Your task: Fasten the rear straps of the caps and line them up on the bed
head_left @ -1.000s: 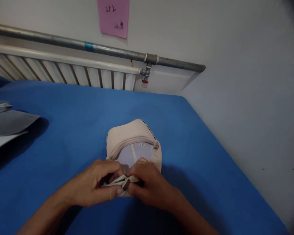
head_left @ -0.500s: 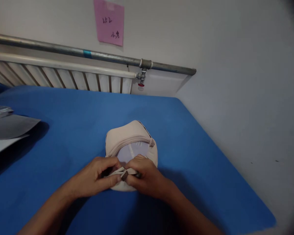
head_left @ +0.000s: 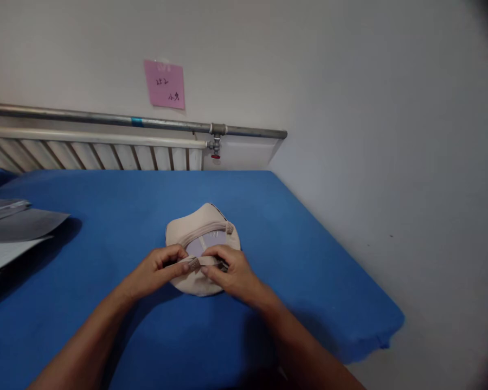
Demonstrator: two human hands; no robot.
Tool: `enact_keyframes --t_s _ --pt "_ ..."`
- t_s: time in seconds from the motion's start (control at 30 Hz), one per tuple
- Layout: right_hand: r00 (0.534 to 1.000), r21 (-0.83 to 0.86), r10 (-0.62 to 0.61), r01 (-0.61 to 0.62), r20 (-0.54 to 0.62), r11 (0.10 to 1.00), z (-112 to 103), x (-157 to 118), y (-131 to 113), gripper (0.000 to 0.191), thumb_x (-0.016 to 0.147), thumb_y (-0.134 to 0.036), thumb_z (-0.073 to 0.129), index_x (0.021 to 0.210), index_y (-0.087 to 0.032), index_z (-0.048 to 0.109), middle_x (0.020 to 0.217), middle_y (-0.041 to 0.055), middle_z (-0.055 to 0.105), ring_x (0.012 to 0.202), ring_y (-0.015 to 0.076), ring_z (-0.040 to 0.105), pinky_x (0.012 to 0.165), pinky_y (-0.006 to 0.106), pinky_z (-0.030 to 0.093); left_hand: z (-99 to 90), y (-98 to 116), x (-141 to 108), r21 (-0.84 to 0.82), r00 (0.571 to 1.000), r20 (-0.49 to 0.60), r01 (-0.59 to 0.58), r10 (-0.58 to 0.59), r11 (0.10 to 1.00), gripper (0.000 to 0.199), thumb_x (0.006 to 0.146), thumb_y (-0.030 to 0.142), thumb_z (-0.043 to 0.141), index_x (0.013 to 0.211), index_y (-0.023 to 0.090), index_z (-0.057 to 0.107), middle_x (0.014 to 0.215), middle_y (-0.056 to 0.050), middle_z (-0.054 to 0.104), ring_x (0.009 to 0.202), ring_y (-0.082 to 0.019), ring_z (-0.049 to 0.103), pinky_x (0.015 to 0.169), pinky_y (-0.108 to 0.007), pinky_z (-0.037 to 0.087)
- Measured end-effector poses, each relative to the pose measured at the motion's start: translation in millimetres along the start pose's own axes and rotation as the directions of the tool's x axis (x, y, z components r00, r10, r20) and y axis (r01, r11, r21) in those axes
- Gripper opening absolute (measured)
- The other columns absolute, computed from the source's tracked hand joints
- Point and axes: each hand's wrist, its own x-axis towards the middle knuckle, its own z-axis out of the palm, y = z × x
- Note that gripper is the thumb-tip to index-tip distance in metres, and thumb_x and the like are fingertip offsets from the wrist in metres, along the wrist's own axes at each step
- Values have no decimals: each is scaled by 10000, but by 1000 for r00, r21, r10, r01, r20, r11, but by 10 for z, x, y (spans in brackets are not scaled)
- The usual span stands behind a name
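Note:
A beige baseball cap [head_left: 195, 223] lies upside down on the blue-covered table, its brim pointing away from me and its pale lining showing. Both hands pinch the back strap [head_left: 206, 261] at the cap's near side. My left hand [head_left: 158, 269] is closed on the strap's left part, thumb and fingers beside a small brownish buckle or loop. With thumb and forefinger, my right hand [head_left: 231, 273] grips the strap's right part; a dark piece shows between its fingers. How the strap runs through the buckle I cannot make out.
The blue table [head_left: 106, 216] reaches the wall. At the left lie grey and white flat packets [head_left: 20, 227]. Behind the table are a white radiator [head_left: 122, 157], a metal pipe [head_left: 174, 124] and a red-handled valve [head_left: 215, 156]. A pink note [head_left: 165, 85] hangs on the wall.
My view has tilted up, so the wall shows more. The hands have drawn slightly apart along the strap, and a flat length of it now shows between them.

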Motion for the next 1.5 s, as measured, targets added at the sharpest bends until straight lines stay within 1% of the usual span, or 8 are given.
enact_keyframes --t_s 0.17,0.3,0.67,0.83,1.03,1.13,1.27,1.5 --pt "962 -34 -162 159 -221 987 -180 -211 -51 152 814 -181 609 957 -217 647 992 51 700 987 184 633 886 340 491 4 1 4 -53 999 -42 6 -8 999 313 785 460 649 715 160 597 644 2 568 578 -116 481 539 -232 367" --pt "945 -33 -120 115 -305 993 -318 -382 -50 97 838 -166 574 888 -211 644 932 54 695 906 178 653 836 336 516 13 20 10 -65 997 -71 12 -17 998 324 752 476 682 688 169 601 629 -4 581 565 -120 488 526 -237 369" --pt "954 16 9 -5 -301 1000 -303 -499 45 83 852 -190 572 851 -211 652 835 28 669 806 160 643 756 297 516 17 -14 15 -80 997 -79 6 -13 997 294 749 443 683 697 162 617 640 -5 591 577 -115 495 544 -233 377" --pt "961 10 -34 38 -274 999 -276 -432 -8 84 853 -175 570 853 -209 646 825 25 663 793 156 635 742 294 508 15 -2 7 -97 997 -64 28 -34 995 304 760 446 683 722 153 614 643 -4 582 580 -117 483 546 -235 357" --pt "967 -93 -200 187 -158 978 -200 -95 -161 128 852 -124 537 892 -191 638 927 53 679 912 168 628 846 319 486 -4 -13 27 -138 999 -24 32 -36 990 282 781 426 676 788 145 649 693 -5 586 623 -118 484 583 -237 362" --pt "983 -156 -182 186 34 970 -139 167 -206 181 818 -102 561 950 -185 654 967 50 686 942 176 612 893 338 454 -36 -72 77 -199 999 11 39 -37 979 296 776 439 674 795 145 651 675 8 557 603 -111 460 564 -228 346" --pt "939 -59 3 18 345 998 -52 450 -181 192 831 -133 569 972 -212 672 827 -11 659 754 126 589 715 259 453 -93 -167 140 -275 997 51 77 -66 958 292 769 430 675 753 147 604 635 34 486 568 -94 392 523 -212 291" --pt "906 137 219 -285 363 949 31 527 30 143 766 -144 643 898 -196 652 748 -35 590 676 101 512 635 222 415 -131 -214 143 -214 993 91 96 -78 972 256 830 398 625 787 147 595 659 46 442 595 -91 372 533 -211 283"
